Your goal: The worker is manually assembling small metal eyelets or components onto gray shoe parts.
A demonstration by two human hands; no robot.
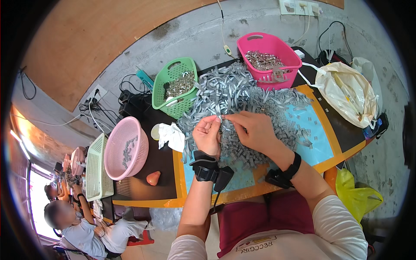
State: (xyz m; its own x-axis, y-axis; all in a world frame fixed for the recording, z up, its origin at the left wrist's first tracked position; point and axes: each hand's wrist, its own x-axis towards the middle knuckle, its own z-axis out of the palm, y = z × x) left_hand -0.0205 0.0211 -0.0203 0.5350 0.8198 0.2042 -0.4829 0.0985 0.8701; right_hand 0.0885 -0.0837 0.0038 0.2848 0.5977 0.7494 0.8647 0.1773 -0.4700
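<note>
My left hand (207, 136) and my right hand (255, 130) meet at the fingertips above a big heap of grey ribbon-like strap pieces (225, 89). Thumb and forefinger of the left are pinched together. My right hand is closed too, its forefinger and thumb touching the same spot. Whatever is between them is too small to make out, hidden by the fingers and the grey heap behind. Short cut pieces (247, 151) lie below and to the right of the hands, on a light blue sheet (320, 145) edged with orange tape.
Behind the heap stand a green basket (167, 104) and a pink basket (271, 41), both holding metal parts. A pale pink basket (141, 160), white cloth (171, 136) and reddish fruit (153, 178) are left. A white plastic bag (342, 95) sits right. Another person (86, 236) sits far left.
</note>
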